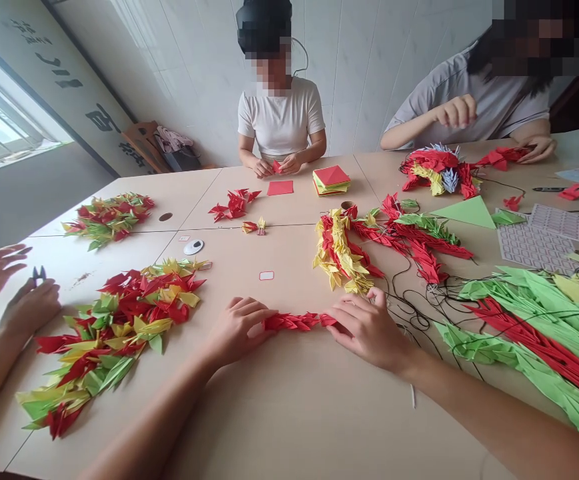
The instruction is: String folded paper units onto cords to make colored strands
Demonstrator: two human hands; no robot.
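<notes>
A short red chain of folded paper pieces (pixel 299 322) lies crosswise on the table in front of me. My left hand (pixel 243 328) closes its fingers on the chain's left end. At the other end, my right hand (pixel 364 327) grips the chain between thumb and fingers. Just beyond my right hand sits a yellow-and-red bundle of folded paper (pixel 344 253). To the left of my left hand spreads a long pile of red, yellow and green folded paper pieces (pixel 124 320). A small red-bordered white label (pixel 266 275) lies a little past the chain.
Black cords (pixel 414 303) tangle right of my right hand, beside long green and red paper chains (pixel 534 333). A person's hand with pliers (pixel 34 303) is at the left edge. Across the table (pixel 269 413), one person folds red paper (pixel 276 167); another handles a multicoloured bundle (pixel 436 170).
</notes>
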